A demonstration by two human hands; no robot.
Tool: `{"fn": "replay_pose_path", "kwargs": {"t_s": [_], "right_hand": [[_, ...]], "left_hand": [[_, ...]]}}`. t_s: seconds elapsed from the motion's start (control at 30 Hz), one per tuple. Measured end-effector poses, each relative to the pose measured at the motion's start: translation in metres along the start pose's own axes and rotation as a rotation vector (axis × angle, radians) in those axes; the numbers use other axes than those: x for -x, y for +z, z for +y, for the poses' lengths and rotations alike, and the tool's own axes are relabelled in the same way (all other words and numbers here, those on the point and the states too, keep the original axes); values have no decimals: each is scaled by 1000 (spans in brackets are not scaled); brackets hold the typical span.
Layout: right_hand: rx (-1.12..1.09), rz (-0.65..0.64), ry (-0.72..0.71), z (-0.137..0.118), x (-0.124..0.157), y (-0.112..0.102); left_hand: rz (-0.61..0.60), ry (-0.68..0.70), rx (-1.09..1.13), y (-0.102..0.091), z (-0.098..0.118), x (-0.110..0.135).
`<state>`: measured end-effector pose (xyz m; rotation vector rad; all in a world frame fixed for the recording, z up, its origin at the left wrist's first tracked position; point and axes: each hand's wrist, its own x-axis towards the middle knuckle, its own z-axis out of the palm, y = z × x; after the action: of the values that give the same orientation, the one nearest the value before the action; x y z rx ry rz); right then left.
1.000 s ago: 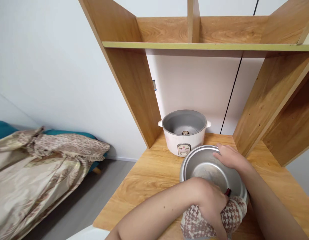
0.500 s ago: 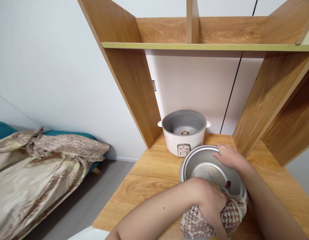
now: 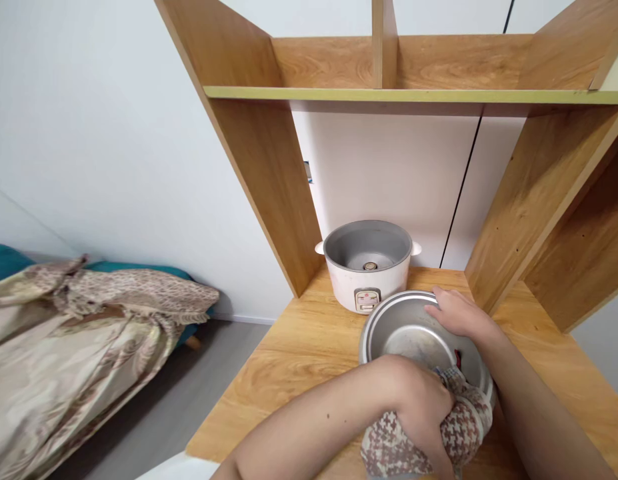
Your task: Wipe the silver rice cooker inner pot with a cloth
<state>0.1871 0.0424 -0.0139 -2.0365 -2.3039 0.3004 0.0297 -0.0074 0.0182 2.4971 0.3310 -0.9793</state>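
A silver rice cooker inner pot (image 3: 419,339) rests on the wooden desk, its open top tilted toward me. On its far right rim lies my right hand (image 3: 456,313), thumb inside and fingers wrapped over the edge. My left hand (image 3: 429,407) grips a brown-and-white patterned cloth (image 3: 466,423) draped over the near rim, partly inside the pot. A small red-and-black tag shows at the cloth's end. Some of the left fingers are hidden by the hand itself. Just behind the pot stands the white rice cooker body (image 3: 369,283), lidless, its heating well showing.
Wooden side panels (image 3: 259,180) and a shelf (image 3: 413,95) enclose the desk (image 3: 269,360) around the cooker. A white wall stands behind. To the left, past grey floor (image 3: 189,380), is a teal couch or bed under a patterned cover (image 3: 89,347).
The cloth's end has shifted slightly inside the pot, and more of its fabric shows beside my left fingers. Both hands and the pot stay in nearly the same place.
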Motion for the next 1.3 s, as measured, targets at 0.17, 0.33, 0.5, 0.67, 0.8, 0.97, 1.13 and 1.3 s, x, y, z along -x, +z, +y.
{"fn": "replay_pose_path", "kwargs": {"t_s": [0.17,0.33,0.5,0.67,0.8,0.97,1.13,1.3], "right_hand": [[0,5,0,0,0,0],[3,2,2,1,-2,2],[5,6,8,1,-2,2],[7,7,13,-1,0,0],[7,7,13,-1,0,-1],[5,3,13,-1,0,-1],[8,7,9,-1,0,-1],[8,2,15,-2,0,-1]], "left_hand": [[6,-12,0,2,0,-2],[-11,18,-45,3,-1,-5],[33,28,-26,5,-2,-6],[24,21,-31,7,-3,-7],[45,22,-22,7,-3,-7],[36,26,-30,4,-2,-5],[10,15,-42,3,0,-3],[32,9,-27,3,-1,-3]]}}
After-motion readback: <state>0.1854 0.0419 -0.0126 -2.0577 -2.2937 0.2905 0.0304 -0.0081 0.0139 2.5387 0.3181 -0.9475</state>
